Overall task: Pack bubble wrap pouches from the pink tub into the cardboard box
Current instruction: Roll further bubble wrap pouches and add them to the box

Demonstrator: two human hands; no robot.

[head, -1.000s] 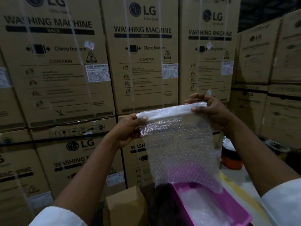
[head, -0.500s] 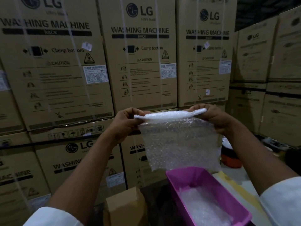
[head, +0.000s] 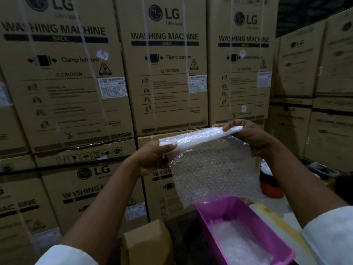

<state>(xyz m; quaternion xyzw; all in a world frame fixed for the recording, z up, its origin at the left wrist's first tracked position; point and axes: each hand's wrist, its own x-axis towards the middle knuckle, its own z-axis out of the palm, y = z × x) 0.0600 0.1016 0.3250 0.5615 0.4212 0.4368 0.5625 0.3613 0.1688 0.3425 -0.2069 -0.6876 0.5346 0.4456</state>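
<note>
Fingers of both hands pinch the top edge of one bubble wrap pouch point(head: 212, 169), which is held up in the air. On the left hand point(head: 152, 159) the thumb lies on the near side of the folded top strip and the other fingers are behind it. On the right hand point(head: 250, 136) the fingers curl over the far corner of the same strip, and this corner is higher than the left one. The pouch hangs down flat and clear, and its lower edge is just above the far rim of the pink tub point(head: 225, 209). More bubble wrap point(head: 238, 243) lies inside the tub, maybe several pouches, but the view is too blurred to count them. The cardboard box point(head: 147, 243) stands to the left of the tub, low in the view. Behind the hands, big washing machine cartons point(head: 166, 73) are stacked like a wall.
</note>
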